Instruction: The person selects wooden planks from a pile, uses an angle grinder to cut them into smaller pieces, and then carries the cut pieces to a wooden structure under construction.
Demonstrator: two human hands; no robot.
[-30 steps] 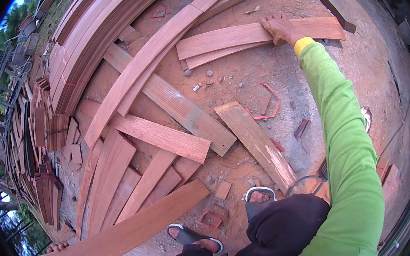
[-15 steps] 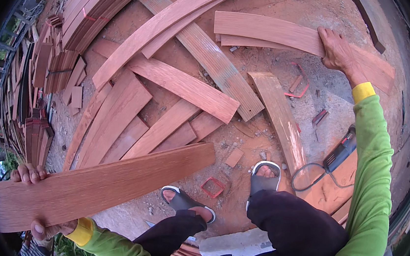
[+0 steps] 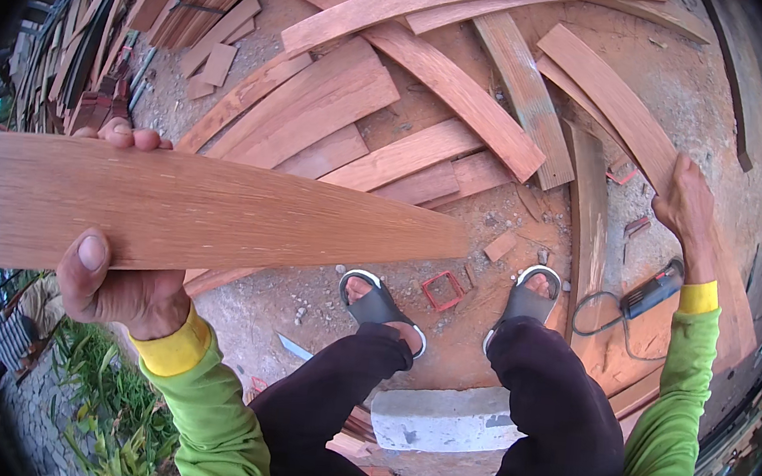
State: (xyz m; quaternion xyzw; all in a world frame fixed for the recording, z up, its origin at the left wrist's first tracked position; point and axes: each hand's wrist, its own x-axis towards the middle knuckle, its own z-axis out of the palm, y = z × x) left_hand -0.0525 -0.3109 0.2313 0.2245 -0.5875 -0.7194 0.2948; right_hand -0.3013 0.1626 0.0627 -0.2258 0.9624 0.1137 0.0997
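My left hand (image 3: 124, 282) is closed round a reddish-brown wooden plank (image 3: 245, 216), thumb on the near face and fingertips over its far edge. That plank is raised at the left, its far end reaching over the ground in front of my feet. At the right, my right hand (image 3: 688, 208) grips the edge of another reddish wooden board (image 3: 614, 100), which slopes from the upper middle down past my forearm. Some of the right fingers are hidden behind that board. A corded power tool (image 3: 654, 290) lies just below my right hand.
Several loose boards (image 3: 459, 90) lie crossed on the dirt ahead, beside a weathered plank (image 3: 524, 87). Stacked boards (image 3: 206, 5) stand far left. Between my feet and the pile are a red square frame (image 3: 442, 290) and a small wood offcut (image 3: 500, 245). A pale block (image 3: 442, 418) lies between my legs.
The left plank has risen and come closer to level across the view. My right hand has moved down and right, and its board now slants instead of lying nearly level. The view has shifted left.
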